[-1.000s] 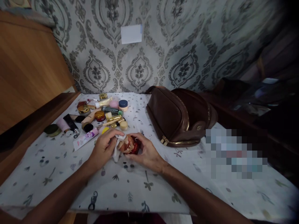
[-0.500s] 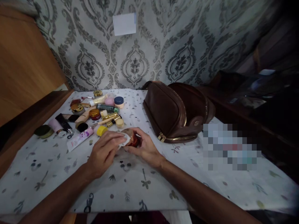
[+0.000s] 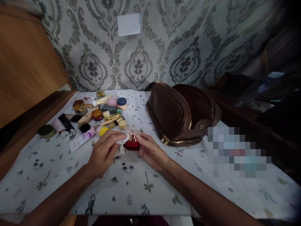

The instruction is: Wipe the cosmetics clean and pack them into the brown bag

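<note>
Red jar [image 3: 131, 145] is held between both hands [image 3: 103, 153] [image 3: 152, 151].

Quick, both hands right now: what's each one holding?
Left hand: closed on a white cloth, held against the red cosmetic jar.
Right hand: closed around the red cosmetic jar.

Wall [image 3: 160, 56] behind table [image 3: 164, 188], bearing card [image 3: 129, 24]. Cosmetics [image 3: 97, 115] grouped on table, left half, towards the back. Bag [image 3: 169, 111] on table, right of cosmetics, near wall. Jar [image 3: 131, 145] between left hand [image 3: 103, 153] and right hand [image 3: 152, 150], before bag and cosmetics; cloth [image 3: 122, 142] between left hand and jar. Panel [image 3: 25, 53] beyond table's left edge
</note>
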`<state>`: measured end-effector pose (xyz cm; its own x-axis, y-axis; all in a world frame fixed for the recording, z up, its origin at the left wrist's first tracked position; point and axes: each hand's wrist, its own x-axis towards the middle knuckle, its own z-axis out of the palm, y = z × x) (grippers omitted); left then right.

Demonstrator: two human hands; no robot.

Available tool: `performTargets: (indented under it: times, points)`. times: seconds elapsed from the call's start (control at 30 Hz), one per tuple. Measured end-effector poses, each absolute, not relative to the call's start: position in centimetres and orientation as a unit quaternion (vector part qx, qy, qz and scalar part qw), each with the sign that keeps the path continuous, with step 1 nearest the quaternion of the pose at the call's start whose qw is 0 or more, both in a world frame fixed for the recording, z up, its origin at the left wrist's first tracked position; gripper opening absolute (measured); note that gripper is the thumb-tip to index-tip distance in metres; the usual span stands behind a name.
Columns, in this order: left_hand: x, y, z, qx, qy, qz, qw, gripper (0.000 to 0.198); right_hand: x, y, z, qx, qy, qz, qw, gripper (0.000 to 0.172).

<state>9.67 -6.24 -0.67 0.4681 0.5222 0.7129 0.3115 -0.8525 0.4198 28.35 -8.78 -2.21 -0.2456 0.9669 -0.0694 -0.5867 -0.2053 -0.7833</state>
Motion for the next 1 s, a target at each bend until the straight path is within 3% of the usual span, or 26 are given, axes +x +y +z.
performTargets:
  times: [0.33, 0.63, 1.0]
  points:
    - [9.52, -6.23, -0.54, 0.878, 0.208, 0.411, 0.130, 0.034, 29.02, -8.44, -2.32, -0.279, -0.214, 0.737, 0.577, 0.032]
    - [9.31, -6.30, -0.56, 0.855, 0.223, 0.448, 0.134, 0.034, 28.69, -8.97, -1.95, -0.284, -0.286, 0.735, 0.545, 0.042]
    - [9.31, -6.30, -0.25, 0.882, 0.189, 0.409, 0.137, 0.033, 28.54, -8.93, -1.62, -0.317, -0.272, 0.691, 0.589, 0.032]
